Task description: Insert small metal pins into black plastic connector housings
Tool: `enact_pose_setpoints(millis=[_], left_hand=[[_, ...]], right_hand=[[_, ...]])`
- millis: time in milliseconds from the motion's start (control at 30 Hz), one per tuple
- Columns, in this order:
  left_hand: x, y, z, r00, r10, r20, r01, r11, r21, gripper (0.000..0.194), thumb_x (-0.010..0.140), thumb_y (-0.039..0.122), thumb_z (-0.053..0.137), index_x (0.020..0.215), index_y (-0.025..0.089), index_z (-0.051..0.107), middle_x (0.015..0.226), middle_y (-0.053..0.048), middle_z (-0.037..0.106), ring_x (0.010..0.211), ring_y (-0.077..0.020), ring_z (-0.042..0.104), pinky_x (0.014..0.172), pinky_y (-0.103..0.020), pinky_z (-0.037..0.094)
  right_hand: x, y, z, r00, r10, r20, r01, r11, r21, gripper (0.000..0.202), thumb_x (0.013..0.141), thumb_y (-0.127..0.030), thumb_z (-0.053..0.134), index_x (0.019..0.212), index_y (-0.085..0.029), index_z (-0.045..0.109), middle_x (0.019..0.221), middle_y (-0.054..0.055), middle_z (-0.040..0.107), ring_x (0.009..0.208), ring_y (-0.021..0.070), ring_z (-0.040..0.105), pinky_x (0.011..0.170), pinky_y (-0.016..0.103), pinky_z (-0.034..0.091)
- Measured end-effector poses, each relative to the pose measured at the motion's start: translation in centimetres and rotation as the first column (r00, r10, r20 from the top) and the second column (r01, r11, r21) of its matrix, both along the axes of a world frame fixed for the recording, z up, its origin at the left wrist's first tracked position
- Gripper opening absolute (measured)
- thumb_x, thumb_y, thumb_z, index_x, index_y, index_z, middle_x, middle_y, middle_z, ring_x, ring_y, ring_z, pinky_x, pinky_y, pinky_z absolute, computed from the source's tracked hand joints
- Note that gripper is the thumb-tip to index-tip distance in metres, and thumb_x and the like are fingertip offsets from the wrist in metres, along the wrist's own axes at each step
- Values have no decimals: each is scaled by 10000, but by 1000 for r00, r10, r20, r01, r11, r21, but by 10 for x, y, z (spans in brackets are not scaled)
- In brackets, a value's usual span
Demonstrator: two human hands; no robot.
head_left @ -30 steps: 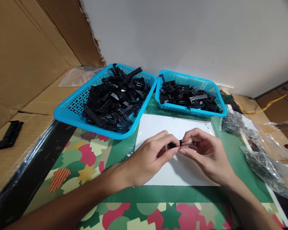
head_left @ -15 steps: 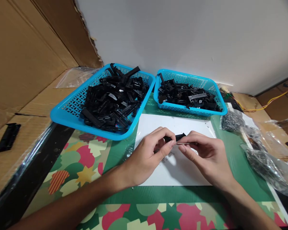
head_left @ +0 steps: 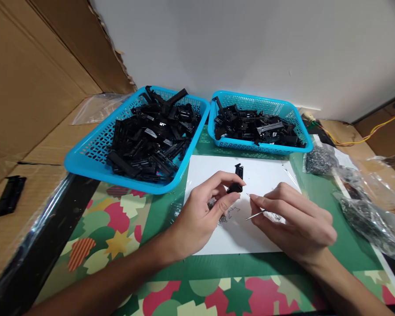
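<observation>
Between the thumb and fingers of my left hand [head_left: 202,208] is a small black plastic part [head_left: 236,188], its narrow end pointing away from me. My right hand [head_left: 292,219] is closed a little to the right, apart from the part. It grips a thin metal rod [head_left: 255,215] that sticks out toward the left below the fingers. Something tiny shows at its fingertips, too small to name. Under both hands lies a white sheet [head_left: 237,241]. Small thin wire pieces [head_left: 231,213] are scattered on it beside my left hand, and more wire pieces [head_left: 276,217] lie partly behind my right hand.
Two blue baskets, a larger one [head_left: 85,164] at left and a smaller one [head_left: 260,148] at right, hold many black plastic parts. Bags of small metal pieces [head_left: 319,160] lie on the right. A lone black part [head_left: 9,195] rests on cardboard at far left.
My right hand has drawn away to the right from my left hand, and the rod now tilts downward to the left. In my left hand the black part has turned to point away from me.
</observation>
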State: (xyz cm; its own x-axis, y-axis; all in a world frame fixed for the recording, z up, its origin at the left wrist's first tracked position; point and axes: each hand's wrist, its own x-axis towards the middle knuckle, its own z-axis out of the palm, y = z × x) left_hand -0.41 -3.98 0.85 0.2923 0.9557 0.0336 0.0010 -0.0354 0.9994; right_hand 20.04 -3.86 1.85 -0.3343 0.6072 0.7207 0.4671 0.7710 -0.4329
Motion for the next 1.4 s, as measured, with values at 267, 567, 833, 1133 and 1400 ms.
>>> enact_pose_setpoints(millis=[267, 567, 833, 1133, 1400], left_hand=[[-1, -1, 0, 998, -65, 23, 63, 994, 84, 144, 1074, 294, 605, 1078, 221, 729, 999, -12, 634, 711, -86, 578, 669, -251, 463], [2, -2, -5, 996, 85, 18, -87, 991, 106, 283, 936, 263, 805, 1055, 239, 548, 1005, 8, 676, 727, -94, 539, 633, -233, 427], [1, -1, -3, 996, 80, -50, -76, 994, 76, 302, 902, 249, 836, 1157, 236, 675, 978, -9, 699, 728, -109, 552, 630, -238, 441], [-1, 0, -5, 995, 75, -69, -70, 995, 71, 275, 910, 287, 830, 1150, 248, 701, 984, -13, 705, 720, -111, 540, 625, -237, 450], [-1, 0, -1, 998, 46, -30, -45, 999, 18, 203, 915, 351, 820, 939, 203, 683, 901, -21, 670, 754, -140, 585, 643, -263, 451]], right_hand=[[2, 2, 4, 999, -38, 37, 37, 999, 25, 355, 844, 46, 691, 1086, -209, 738, 739, 35, 680, 611, 163, 569, 540, 314, 465], [14, 2, -3, 986, -11, 169, -7, 994, 109, 388, 845, 11, 737, 1164, -209, 721, 757, 43, 674, 627, 186, 538, 569, 363, 438], [19, 0, -7, 953, 100, 285, -125, 990, 72, 339, 928, -31, 671, 1249, -142, 678, 810, 82, 666, 676, 191, 493, 586, 362, 366], [24, -2, -10, 948, 149, 282, -154, 988, -6, 356, 955, -12, 629, 1288, -125, 688, 895, 106, 693, 730, 201, 524, 620, 372, 426], [13, -2, 2, 973, 142, 180, -124, 986, -107, 341, 911, 54, 668, 1160, -168, 740, 868, 71, 679, 731, 179, 561, 608, 340, 430]])
